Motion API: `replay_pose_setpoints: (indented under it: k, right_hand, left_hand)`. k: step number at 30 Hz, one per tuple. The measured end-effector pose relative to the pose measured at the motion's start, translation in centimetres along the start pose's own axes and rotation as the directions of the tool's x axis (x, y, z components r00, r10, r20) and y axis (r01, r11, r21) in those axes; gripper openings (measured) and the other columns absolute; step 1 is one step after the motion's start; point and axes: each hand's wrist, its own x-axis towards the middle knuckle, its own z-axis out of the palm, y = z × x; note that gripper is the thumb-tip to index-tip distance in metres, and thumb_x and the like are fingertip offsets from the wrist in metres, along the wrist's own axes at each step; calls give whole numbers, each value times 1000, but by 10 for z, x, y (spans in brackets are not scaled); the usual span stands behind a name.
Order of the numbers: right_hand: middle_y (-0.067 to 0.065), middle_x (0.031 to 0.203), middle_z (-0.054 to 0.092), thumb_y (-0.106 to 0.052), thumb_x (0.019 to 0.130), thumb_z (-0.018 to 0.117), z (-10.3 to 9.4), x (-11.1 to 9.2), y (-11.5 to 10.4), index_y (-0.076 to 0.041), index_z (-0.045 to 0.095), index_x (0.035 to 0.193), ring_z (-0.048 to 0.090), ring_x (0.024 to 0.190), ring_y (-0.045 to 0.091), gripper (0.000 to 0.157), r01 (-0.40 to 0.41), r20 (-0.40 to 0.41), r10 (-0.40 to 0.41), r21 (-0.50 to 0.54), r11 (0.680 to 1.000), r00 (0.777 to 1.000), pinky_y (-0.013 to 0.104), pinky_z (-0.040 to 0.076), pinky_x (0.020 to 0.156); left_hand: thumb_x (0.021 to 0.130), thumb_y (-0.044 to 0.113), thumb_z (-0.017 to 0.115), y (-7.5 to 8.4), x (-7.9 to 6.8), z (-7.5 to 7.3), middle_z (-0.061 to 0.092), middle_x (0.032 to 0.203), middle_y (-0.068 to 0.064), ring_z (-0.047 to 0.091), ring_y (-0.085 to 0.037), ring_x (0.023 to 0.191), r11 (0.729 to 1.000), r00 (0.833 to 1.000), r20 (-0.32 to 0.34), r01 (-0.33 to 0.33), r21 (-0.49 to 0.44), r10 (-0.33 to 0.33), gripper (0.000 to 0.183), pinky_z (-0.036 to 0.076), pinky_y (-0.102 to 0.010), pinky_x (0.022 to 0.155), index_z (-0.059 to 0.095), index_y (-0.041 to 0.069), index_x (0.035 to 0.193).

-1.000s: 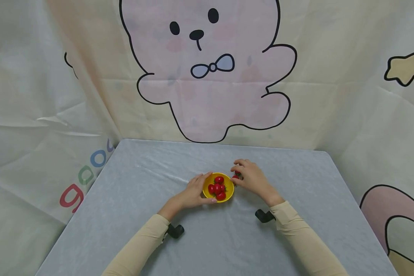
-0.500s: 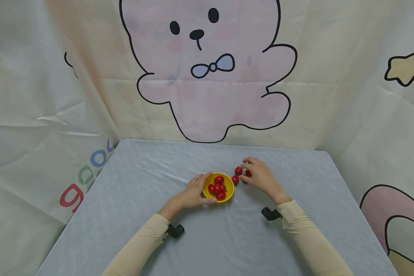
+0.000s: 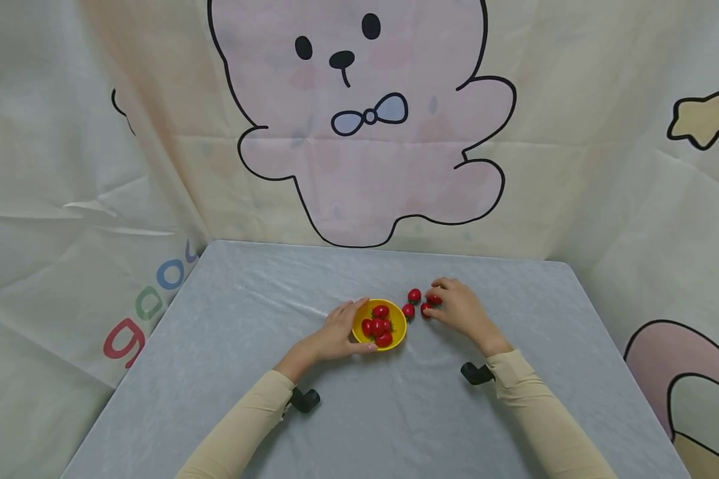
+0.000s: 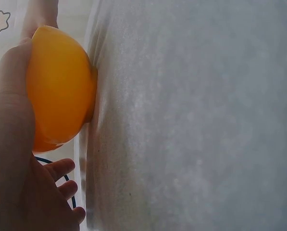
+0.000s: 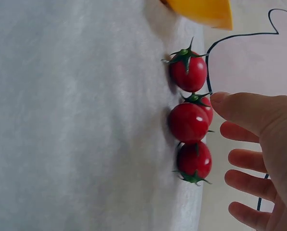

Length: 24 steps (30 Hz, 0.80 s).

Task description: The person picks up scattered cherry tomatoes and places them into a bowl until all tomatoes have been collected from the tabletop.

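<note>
HEAD: left hand [image 3: 334, 334] clasps yellow bowl [image 3: 399, 324] between thumb [image 3: 361, 348] and fingers [image 3: 345, 312] on desk [image 3: 347, 426], probably steadying its five tomatoes [image 3: 378, 326] | LEFT WRIST: thumb along bowl, three fingertips [image 4: 68, 189] free | RIGHT WRIST: right hand [image 5: 279, 144] spread, pinching nothing, near four loose tomatoes [image 5: 188, 123], apparently placed bowl-side for short reach

Cloth wall [image 3: 66, 279] left of the left hand [image 3: 331, 336] is showing "goo" [image 3: 149, 304]: red g [image 3: 123, 342], green o [image 3: 149, 307], blue o [image 3: 170, 275]; fourth character [image 3: 190, 255] is showing only partly.
</note>
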Motion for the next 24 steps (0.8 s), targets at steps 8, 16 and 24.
replay_pose_setpoints:
  k: [8, 16, 24]
  right_hand:
    - [14, 121, 65, -37, 80, 82, 4, -3, 3, -13, 75, 102, 58, 111, 33, 34, -23, -2, 23, -11, 1000, 1000, 54, 51, 93]
    - [15, 121, 64, -43, 77, 83, 6, -5, 3, -14, 75, 100, 58, 111, 35, 38, -53, 0, 53, -25, 998, 999, 54, 51, 91]
    - [14, 121, 64, -46, 74, 84, 12, -5, 1, -14, 75, 99, 58, 109, 34, 41, -53, 26, 54, -49, 997, 998, 53, 52, 92]
  left_hand:
    - [80, 68, 68, 1, 0, 0, 25, 165, -5, 18, -34, 153, 1000, 1000, -3, 5, 2, -5, 106, 15, -56, 125, 12, 23, 159]
    - [80, 67, 68, 2, 0, 0, 26, 164, -5, 18, -34, 153, 1000, 1000, -7, 4, 8, -4, 106, 15, -55, 125, 12, 23, 159]
    - [80, 66, 68, 1, 0, 0, 26, 164, -6, 19, -35, 153, 1000, 1000, -6, 6, 3, -6, 105, 14, -55, 126, 13, 23, 159]
